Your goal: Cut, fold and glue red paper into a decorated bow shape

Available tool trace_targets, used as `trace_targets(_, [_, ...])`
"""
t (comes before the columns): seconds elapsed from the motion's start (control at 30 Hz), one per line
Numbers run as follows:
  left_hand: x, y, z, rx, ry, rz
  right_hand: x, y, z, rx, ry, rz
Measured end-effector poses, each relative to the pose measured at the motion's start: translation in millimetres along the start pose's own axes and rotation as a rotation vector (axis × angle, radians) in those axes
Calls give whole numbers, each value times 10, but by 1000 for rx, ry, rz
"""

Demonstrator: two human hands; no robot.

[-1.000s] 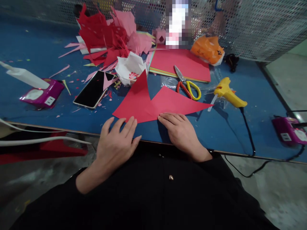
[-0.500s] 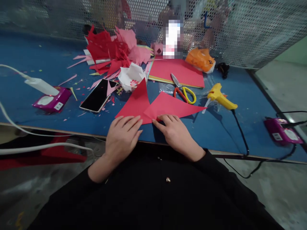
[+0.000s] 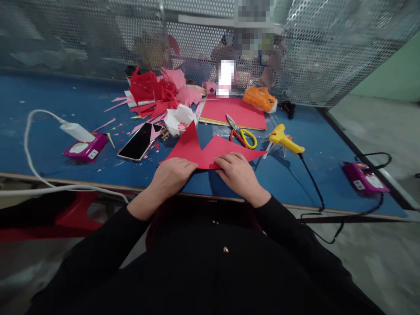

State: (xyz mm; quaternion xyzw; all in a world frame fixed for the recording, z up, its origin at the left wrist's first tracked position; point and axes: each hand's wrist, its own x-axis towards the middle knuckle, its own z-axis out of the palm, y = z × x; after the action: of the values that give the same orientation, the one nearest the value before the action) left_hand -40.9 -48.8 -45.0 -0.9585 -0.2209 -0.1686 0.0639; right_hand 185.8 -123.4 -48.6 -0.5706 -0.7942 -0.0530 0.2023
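A folded sheet of red paper (image 3: 201, 153) lies close to the table's front edge, two pointed flaps standing out from its far side and a third point reaching right. My left hand (image 3: 174, 173) closes on its near left edge, fingers curled over the paper and thumb hidden. Along the near edge to the right, my right hand (image 3: 234, 171) pinches the paper, with the fingertips on top. A small gap separates the hands. Just beyond the paper lie scissors (image 3: 241, 133) with red and yellow handles, and a crumpled white paper (image 3: 180, 117).
On the blue table (image 3: 39, 131) are a phone (image 3: 139, 141), a stack of coloured sheets (image 3: 232, 111), a heap of paper scraps (image 3: 151, 89), an orange packet (image 3: 260, 99) and a yellow glue gun (image 3: 284, 139). Purple power sockets (image 3: 87, 148) with cables sit at both sides. Perforated metal (image 3: 203, 43) stands behind.
My left fingers, flat on the paper before, have curled around its near edge. The red paper's near edge is lifted slightly, and the two flaps sit closer together. The camera view has shifted.
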Motion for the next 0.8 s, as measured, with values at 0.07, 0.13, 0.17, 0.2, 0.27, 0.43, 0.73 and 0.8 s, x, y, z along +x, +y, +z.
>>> trace_targets(0.07, [26, -28, -92, -57, 57, -87, 54, 14, -67, 51, 47, 5])
trace_targets(0.13, [65, -53, -215, -131, 124, -174, 133, 22, -158, 133, 92, 10])
trace_targets(0.17, [88, -64, -282, -161, 150, -209, 182, 22, -212, 176, 105, 7])
trace_targets(0.2, [111, -73, -351, -190, 174, -242, 236, 20, -270, 212, 110, 2])
trace_targets(0.27, [160, -92, -483, -244, 220, -319, 350, 6, -391, 274, 108, -3])
trace_targets(0.43, [258, -158, -742, -482, 225, -480, 595, -26, -628, 500, 33, 77])
trace_targets(0.73, [375, -267, -924, -586, 150, -527, 766, -24, -741, 799, -181, 138])
trace_targets(0.8, [401, -273, -929, -584, 151, -507, 796, -41, -720, 753, -162, 109])
